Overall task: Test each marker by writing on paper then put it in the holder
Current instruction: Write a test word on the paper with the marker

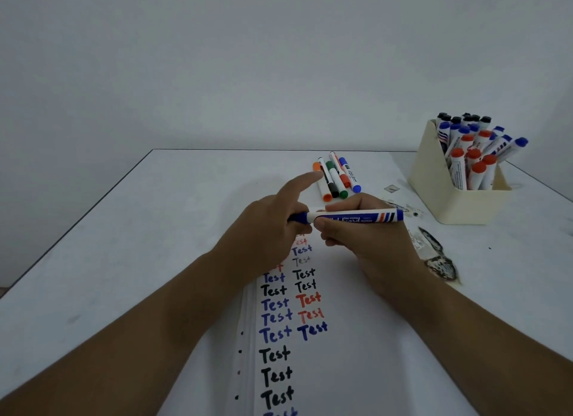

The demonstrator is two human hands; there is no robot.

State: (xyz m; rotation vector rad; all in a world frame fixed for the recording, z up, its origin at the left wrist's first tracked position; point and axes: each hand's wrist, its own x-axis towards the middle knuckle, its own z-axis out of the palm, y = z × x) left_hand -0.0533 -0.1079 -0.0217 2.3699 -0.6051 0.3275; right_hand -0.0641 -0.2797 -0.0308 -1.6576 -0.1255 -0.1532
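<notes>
A blue whiteboard marker [356, 216] lies level above the paper [356, 338], held between both hands. My right hand [369, 232] grips its white barrel. My left hand [273, 226] pinches the blue cap end, with the index finger sticking out straight. The paper carries two columns of the word "Test" in black, blue and red. A cream holder [446, 183] at the right back is filled with several black, blue and red markers. Several thin markers [336, 178] in orange, black, green, red and blue lie side by side behind my hands.
The white table [155, 229] ends at a dark edge on the left and at the wall behind. Dark scuffed patches [437, 260] mark the surface right of the paper. A small scrap [391, 188] lies near the holder.
</notes>
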